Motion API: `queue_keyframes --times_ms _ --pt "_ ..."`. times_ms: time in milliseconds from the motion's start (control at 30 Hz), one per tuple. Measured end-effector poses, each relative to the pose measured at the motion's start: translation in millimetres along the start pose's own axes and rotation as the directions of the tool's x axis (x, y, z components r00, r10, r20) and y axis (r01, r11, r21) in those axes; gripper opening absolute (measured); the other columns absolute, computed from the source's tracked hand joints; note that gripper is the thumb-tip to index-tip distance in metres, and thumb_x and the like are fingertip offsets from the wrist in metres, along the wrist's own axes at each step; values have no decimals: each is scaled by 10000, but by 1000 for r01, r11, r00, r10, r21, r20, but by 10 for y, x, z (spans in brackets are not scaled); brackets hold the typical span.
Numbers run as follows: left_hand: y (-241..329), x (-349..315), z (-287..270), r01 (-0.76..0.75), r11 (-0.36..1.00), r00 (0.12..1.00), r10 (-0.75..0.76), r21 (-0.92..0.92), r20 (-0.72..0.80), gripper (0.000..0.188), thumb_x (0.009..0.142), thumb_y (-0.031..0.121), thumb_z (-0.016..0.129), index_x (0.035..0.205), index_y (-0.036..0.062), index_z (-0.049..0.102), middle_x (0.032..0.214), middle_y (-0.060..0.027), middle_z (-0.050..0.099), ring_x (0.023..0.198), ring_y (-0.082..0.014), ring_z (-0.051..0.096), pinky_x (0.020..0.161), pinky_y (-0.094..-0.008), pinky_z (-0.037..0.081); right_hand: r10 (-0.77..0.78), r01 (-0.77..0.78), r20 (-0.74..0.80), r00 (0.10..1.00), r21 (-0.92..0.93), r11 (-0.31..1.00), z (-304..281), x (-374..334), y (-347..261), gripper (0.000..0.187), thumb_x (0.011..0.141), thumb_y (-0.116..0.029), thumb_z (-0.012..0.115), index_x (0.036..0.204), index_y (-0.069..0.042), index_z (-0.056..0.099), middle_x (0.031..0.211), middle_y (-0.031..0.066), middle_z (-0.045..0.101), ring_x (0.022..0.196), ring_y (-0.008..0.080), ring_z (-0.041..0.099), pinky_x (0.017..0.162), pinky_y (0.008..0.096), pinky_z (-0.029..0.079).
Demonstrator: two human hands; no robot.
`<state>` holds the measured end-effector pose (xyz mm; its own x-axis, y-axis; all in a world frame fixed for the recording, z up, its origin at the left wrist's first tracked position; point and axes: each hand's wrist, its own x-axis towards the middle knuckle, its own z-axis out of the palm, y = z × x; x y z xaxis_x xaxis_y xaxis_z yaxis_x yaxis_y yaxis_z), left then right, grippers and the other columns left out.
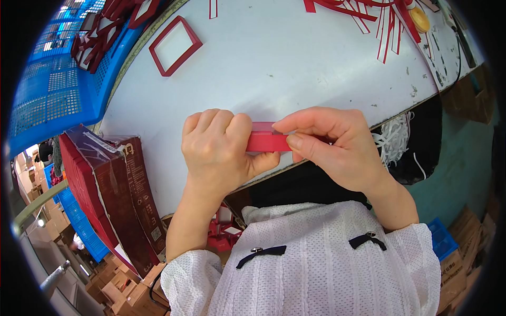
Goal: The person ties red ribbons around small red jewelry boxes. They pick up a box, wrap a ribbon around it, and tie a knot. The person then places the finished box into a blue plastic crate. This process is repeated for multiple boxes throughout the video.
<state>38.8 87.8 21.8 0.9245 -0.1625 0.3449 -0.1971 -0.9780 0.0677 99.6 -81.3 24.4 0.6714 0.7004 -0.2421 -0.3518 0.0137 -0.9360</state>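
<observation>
Just over the table's near edge, a small red box piece with a paler pinkish upper face is held between my two hands. My left hand wraps round its left end, with the thumb along the near side. At the other end, the thumb and fingertips of my right hand pinch the piece. My palms and fingers hide both ends of it. Farther off to the left, a red rectangular box frame with a white inside lies on the white table.
A blue plastic crate with several red box pieces stands at the far left. Below it is a dark red carton. Red strips lie at the back right near a yellow round object. White shredded strips sit beyond the right edge.
</observation>
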Motion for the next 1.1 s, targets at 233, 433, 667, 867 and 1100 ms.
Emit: queue_keyframes --times_ms 233,433,667,867,1100 --pt "16 16 -62 14 1000 996 -14 -6 93 499 618 545 589 627 58 480 560 -61 452 564 -241 491 562 -333 373 0 1 15 1000 -57 998 7 56 156 164 738 -20 518 881 30 582 645 35 574 565 54 502 512 189 401" --pt "-45 118 -145 -100 990 979 116 -103 168 418 559 385 676 658 62 431 594 -57 454 529 -234 474 550 -364 380 -10 13 30 999 -111 994 20 82 153 135 738 -5 517 856 38 567 668 49 583 599 66 523 550 198 419" --pt "170 152 -127 -45 997 951 63 -67 303 392 514 323 699 683 64 457 596 -44 478 540 -199 512 508 -301 409 -72 73 -31 997 25 997 122 74 238 97 706 -53 535 737 36 562 581 70 572 498 90 494 459 226 378" --pt "71 95 -132 -100 977 981 129 -191 145 377 522 282 730 720 51 507 643 -65 545 574 -214 556 515 -296 440 5 17 57 998 -369 929 -98 30 65 87 718 3 580 801 29 594 691 32 592 632 61 544 548 179 422" --pt "75 -184 5 -81 889 976 -22 -450 -219 505 498 313 748 838 18 518 797 -151 608 679 -246 597 583 -313 481 -216 197 -38 976 -287 938 -279 -166 7 123 695 38 589 814 18 614 694 70 602 620 93 565 562 189 440"
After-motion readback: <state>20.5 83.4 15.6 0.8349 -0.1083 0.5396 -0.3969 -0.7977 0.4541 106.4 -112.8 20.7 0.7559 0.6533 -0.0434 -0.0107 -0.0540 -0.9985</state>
